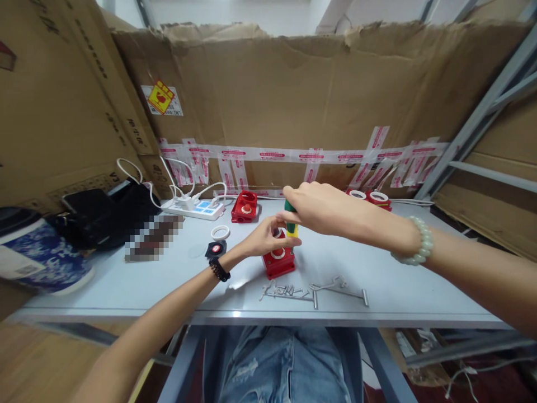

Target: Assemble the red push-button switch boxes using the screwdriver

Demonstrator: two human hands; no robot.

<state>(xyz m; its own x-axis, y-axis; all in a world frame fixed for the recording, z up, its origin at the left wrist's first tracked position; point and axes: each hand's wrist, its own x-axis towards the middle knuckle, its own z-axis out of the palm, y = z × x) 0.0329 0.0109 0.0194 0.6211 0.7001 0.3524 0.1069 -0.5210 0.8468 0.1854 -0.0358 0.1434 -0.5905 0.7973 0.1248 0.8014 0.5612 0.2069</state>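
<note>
A screwdriver [290, 218] with a green and yellow handle stands upright in my right hand [322, 207], its fingers closed around the grip. Its lower end meets the right side of a small red box [280, 268], which has a pale ring on its top. My left hand [264, 237] is closed on the box from behind and the left, fingertips close to the screwdriver. Part of the box's top is hidden under the fingers. In front of it lie several small screws [289, 290], a T-shaped metal rod [315, 296] and a second such rod [364, 297].
A red housing [244, 207], a white ring [220, 232] and a black square part [216, 248] lie to the left. Behind them is a power strip [203, 209] with white cables. Red parts with white rings [378, 197] sit behind my right forearm. A patterned cup [46, 254] stands far left.
</note>
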